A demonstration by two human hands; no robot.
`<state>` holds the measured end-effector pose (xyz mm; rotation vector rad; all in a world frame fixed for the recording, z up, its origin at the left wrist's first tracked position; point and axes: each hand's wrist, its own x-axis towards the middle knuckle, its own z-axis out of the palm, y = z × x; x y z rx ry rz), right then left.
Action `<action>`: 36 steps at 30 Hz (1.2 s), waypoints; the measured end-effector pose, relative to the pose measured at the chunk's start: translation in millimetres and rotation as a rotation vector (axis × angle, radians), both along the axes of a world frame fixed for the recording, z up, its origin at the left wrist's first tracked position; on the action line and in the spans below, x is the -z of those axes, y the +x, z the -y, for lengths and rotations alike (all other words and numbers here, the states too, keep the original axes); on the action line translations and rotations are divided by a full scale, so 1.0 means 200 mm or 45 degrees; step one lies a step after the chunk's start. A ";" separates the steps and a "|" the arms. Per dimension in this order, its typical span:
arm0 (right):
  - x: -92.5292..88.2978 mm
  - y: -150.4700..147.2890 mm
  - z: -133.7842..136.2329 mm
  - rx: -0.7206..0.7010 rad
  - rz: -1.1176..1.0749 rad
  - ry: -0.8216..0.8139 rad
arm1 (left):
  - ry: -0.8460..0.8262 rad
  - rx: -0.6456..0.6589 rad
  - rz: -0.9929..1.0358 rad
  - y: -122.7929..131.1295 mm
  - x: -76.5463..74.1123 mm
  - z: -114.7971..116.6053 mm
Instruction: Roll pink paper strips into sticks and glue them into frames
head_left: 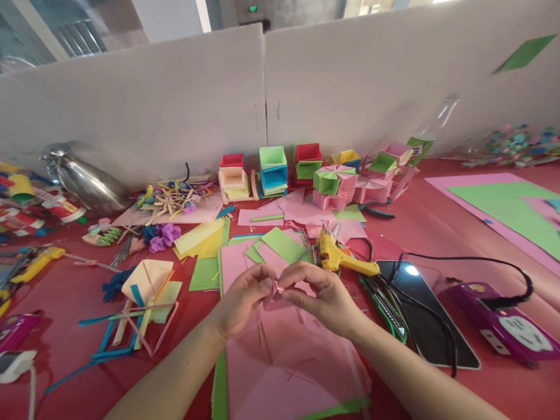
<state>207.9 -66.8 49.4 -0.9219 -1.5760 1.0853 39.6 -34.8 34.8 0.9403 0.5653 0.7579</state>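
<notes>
A small folded piece of pink paper is pinched between the fingertips of both my hands. My left hand grips it from one side, and my right hand closes on it from the other. Fingers partly cover the piece, so its full shape is hidden. Beneath my hands lies a stack of pink paper sheets with green sheets at its edges. Small green and pink paper squares rest on the far part of the stack.
A yellow hot glue gun sits just beyond my right hand. Right of it are a green utility knife, a black tablet-like slab and a purple power strip. Folded paper boxes stand behind. A metal jug is back left.
</notes>
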 end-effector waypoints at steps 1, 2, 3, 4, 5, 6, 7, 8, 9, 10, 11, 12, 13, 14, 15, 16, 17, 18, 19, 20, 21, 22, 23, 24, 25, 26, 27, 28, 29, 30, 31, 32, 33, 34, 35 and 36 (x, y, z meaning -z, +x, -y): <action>0.00 0.00 0.00 0.011 0.010 0.007 | 0.014 -0.015 -0.009 0.00 0.00 0.00; 0.01 0.00 0.00 0.019 0.015 0.009 | 0.026 -0.031 -0.016 0.00 0.00 0.00; 0.01 0.00 0.00 0.022 0.016 0.007 | 0.040 -0.043 -0.022 0.00 -0.01 0.00; 0.01 0.00 0.00 0.023 0.015 0.003 | 0.056 -0.052 -0.031 0.00 -0.01 0.00; 0.02 0.00 0.00 0.021 0.012 0.001 | 0.074 -0.059 -0.042 0.00 -0.01 0.00; 0.02 0.00 0.00 0.019 0.011 0.000 | 0.092 -0.061 -0.052 0.00 0.00 0.00; 0.02 0.00 0.00 0.019 0.012 0.001 | 0.107 -0.062 -0.060 0.00 0.00 0.00; 0.02 0.00 0.00 0.019 0.015 0.005 | 0.118 -0.062 -0.067 0.00 0.00 0.00; 0.02 0.01 -0.01 0.020 0.018 0.010 | 0.125 -0.063 -0.070 0.00 0.00 0.00; 0.02 0.01 -0.01 0.021 0.022 0.014 | 0.126 -0.066 -0.069 0.00 0.00 0.00; 0.03 0.01 -0.01 0.021 0.025 0.018 | 0.125 -0.068 -0.065 0.00 0.00 0.00; 0.03 0.01 -0.01 0.020 0.025 0.019 | 0.121 -0.067 -0.061 0.00 0.00 0.00; 0.03 0.01 -0.02 0.018 0.024 0.020 | 0.118 -0.066 -0.057 0.01 0.00 0.01; 0.03 0.01 -0.02 0.018 0.020 0.022 | 0.113 -0.066 -0.054 0.01 0.00 0.01; 0.04 0.01 -0.02 0.018 0.016 0.025 | 0.109 -0.067 -0.054 0.01 0.01 0.00; 0.04 0.01 -0.03 0.017 0.014 0.028 | 0.108 -0.070 -0.059 0.01 0.01 0.00; 0.05 0.01 -0.03 0.016 0.012 0.031 | 0.109 -0.073 -0.071 0.00 0.01 0.00; 0.05 0.02 -0.03 0.014 0.009 0.031 | 0.110 -0.078 -0.085 0.00 0.01 0.00; 0.05 0.02 -0.03 0.011 0.006 0.028 | 0.110 -0.080 -0.099 0.00 0.02 0.00; 0.05 0.02 -0.04 0.007 0.001 0.023 | 0.110 -0.077 -0.112 0.00 0.02 -0.01; 0.06 0.02 -0.04 0.002 -0.006 0.015 | 0.108 -0.072 -0.125 0.00 0.03 -0.01; 0.06 0.02 -0.04 -0.003 -0.018 0.006 | 0.103 -0.065 -0.133 0.00 0.03 -0.01; 0.06 0.02 -0.04 -0.008 -0.033 -0.006 | 0.100 -0.060 -0.139 0.00 0.03 -0.02; 0.06 0.02 -0.05 -0.016 -0.045 -0.019 | 0.100 -0.054 -0.144 0.00 0.04 -0.02; 0.06 0.02 -0.05 -0.024 -0.057 -0.033 | 0.101 -0.047 -0.149 -0.01 0.04 -0.02; 0.06 0.02 -0.05 -0.034 -0.066 -0.046 | 0.102 -0.041 -0.152 -0.01 0.04 -0.02; 0.06 0.02 -0.05 -0.042 -0.073 -0.060 | 0.103 -0.035 -0.155 -0.01 0.05 -0.02; 0.06 0.03 -0.05 -0.047 -0.077 -0.070 | 0.104 -0.031 -0.158 -0.01 0.05 -0.02; 0.07 0.03 -0.05 -0.049 -0.078 -0.077 | 0.107 -0.028 -0.162 -0.01 0.05 -0.02; 0.07 0.03 -0.05 -0.046 -0.078 -0.083 | 0.112 -0.027 -0.167 -0.01 0.05 -0.02; 0.07 0.03 -0.05 -0.040 -0.077 -0.085 | 0.120 -0.029 -0.174 -0.01 0.05 -0.02; 0.07 0.03 -0.06 -0.036 -0.075 -0.085 | 0.129 -0.030 -0.181 -0.01 0.05 -0.02; 0.06 0.03 -0.06 -0.037 -0.071 -0.082 | 0.136 -0.031 -0.185 -0.01 0.05 -0.02; 0.06 0.03 -0.06 -0.041 -0.068 -0.076 | 0.140 -0.033 -0.182 -0.01 0.06 -0.03; 0.06 0.03 -0.05 -0.048 -0.063 -0.067 | 0.142 -0.034 -0.174 -0.01 0.06 -0.03; 0.06 0.03 -0.05 -0.057 -0.057 -0.055 | 0.141 -0.035 -0.160 0.00 0.07 -0.03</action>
